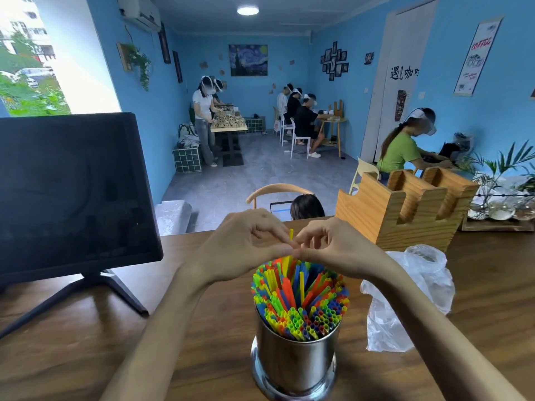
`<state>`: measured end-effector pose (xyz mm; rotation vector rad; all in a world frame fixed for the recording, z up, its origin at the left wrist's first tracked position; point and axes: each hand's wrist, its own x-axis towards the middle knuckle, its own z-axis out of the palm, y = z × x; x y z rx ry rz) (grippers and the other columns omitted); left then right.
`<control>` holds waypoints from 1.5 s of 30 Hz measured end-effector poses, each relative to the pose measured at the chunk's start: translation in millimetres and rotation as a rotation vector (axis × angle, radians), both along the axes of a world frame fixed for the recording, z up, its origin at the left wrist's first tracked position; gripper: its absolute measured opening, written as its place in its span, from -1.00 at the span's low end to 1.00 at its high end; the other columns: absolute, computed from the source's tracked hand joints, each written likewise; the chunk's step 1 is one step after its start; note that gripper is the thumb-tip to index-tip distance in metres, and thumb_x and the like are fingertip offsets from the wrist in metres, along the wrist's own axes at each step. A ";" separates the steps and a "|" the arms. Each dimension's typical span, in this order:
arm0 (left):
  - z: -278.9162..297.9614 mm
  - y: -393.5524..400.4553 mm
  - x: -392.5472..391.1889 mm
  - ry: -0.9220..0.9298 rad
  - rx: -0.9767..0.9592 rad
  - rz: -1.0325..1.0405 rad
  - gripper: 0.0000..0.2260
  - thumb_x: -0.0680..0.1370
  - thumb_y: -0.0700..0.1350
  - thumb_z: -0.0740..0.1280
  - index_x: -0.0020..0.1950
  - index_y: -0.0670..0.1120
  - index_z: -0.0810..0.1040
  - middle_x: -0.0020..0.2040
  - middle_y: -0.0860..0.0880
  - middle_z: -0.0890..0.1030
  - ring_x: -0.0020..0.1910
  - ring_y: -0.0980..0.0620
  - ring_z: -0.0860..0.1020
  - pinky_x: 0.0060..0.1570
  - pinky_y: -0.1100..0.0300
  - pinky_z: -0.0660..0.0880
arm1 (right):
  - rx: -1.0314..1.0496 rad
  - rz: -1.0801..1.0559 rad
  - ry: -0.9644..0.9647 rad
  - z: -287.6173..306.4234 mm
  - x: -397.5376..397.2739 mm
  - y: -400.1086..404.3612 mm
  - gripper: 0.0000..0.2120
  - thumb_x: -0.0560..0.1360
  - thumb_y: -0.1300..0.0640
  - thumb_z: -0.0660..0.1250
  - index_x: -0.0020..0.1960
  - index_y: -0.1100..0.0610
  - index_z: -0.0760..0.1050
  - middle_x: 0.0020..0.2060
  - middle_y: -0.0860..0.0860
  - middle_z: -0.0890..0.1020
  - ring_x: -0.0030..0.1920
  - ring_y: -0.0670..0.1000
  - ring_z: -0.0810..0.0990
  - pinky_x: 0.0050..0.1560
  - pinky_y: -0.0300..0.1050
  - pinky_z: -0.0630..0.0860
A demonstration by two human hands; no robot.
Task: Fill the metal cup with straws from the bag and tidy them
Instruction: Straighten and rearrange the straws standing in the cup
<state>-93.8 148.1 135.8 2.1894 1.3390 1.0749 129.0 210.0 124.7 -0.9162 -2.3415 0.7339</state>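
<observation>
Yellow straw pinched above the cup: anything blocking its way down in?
Only the other straws. They pack the metal cup nearly full, so the yellow straw, pinched by left hand and right hand, must slide between them. Nothing else visible intervenes.

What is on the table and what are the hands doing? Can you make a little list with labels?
cup: metal cup standing upright on the wooden table, packed with colourful straws
left hand: left hand pinches a yellow straw above the cup
right hand: right hand pinches the same straw, fingertips meeting the left
bag: plastic bag lies crumpled to the right of the cup
screen: dark screen on a stand, at left
holder: wooden holder behind the bag
</observation>
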 end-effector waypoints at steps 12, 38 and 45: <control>-12.5 3.4 0.7 -0.006 -0.044 0.006 -0.93 0.48 0.07 0.54 -0.06 0.19 0.75 -0.18 0.21 0.72 -0.16 0.19 0.67 -0.14 0.33 0.55 | -0.021 0.055 -0.063 2.2 7.8 6.8 -0.92 0.47 -0.05 0.54 -0.03 -0.14 0.73 -0.18 -0.13 0.60 -0.22 -0.16 0.51 -0.23 -0.23 0.46; 12.2 13.2 29.4 0.564 -0.033 -0.011 -0.82 0.44 -0.03 0.49 0.00 0.20 0.64 -0.07 0.18 0.55 -0.09 0.16 0.49 -0.08 0.07 0.55 | -0.078 -0.051 -0.026 -1.5 7.0 6.2 -0.89 0.53 0.01 0.48 -0.13 0.03 0.69 -0.27 -0.12 0.70 -0.22 -0.16 0.65 -0.25 -0.36 0.50; 11.8 13.9 26.1 0.551 -0.064 -0.080 -0.72 0.44 -0.05 0.51 0.08 0.26 0.64 -0.10 0.21 0.49 -0.12 0.19 0.46 -0.19 0.23 0.41 | -0.128 -0.066 -0.024 -3.5 10.9 7.8 -0.92 0.55 0.13 0.44 -0.08 0.01 0.70 -0.23 -0.06 0.71 -0.18 -0.06 0.67 -0.24 -0.30 0.55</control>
